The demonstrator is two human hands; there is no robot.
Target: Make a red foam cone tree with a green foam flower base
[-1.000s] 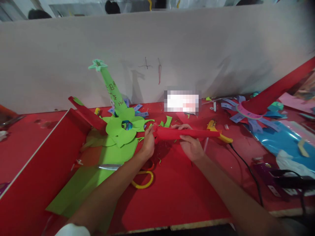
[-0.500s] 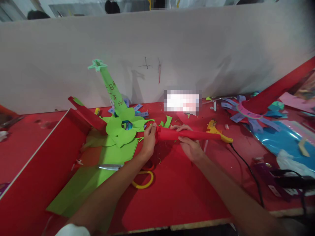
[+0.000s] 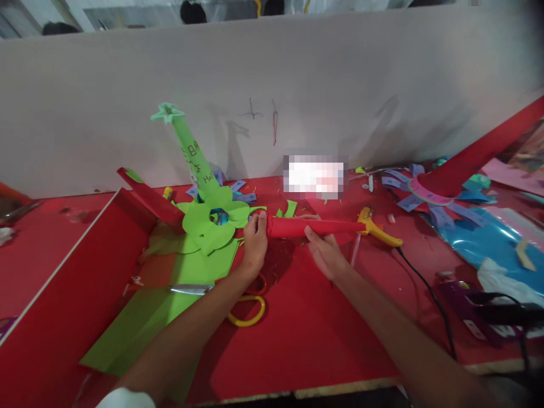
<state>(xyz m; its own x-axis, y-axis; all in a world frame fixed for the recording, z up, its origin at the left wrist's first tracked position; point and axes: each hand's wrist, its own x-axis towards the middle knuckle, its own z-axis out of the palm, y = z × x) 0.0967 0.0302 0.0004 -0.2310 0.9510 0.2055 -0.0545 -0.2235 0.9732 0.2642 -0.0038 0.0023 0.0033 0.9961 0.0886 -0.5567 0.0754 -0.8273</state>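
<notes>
A long red paper cone (image 3: 293, 228) lies level across both hands, its narrow tip pointing right. My left hand (image 3: 255, 242) is closed round its wide end. Under and behind the middle of the cone, my right hand (image 3: 325, 252) grips it with the thumb in front; some of its fingers are hidden behind the paper. Just left of my left hand is a green paper flower (image 3: 216, 218) with a hole in its centre. Scissors with a yellow handle (image 3: 247, 311) lie below my left wrist, partly covered by that arm.
A yellow glue gun (image 3: 378, 229) with a black cord lies beyond the cone's tip. Green sheets (image 3: 148, 317) and a red panel (image 3: 85, 272) are at left. A green decorated cone (image 3: 193, 150) stands behind; a larger red cone (image 3: 467, 150) leans at right. A white wall (image 3: 272, 68) closes the back.
The cone's tip has shifted left, from over the glue gun's handle to its near end. My right hand has slid slightly left and lower, and its far fingers show less.
</notes>
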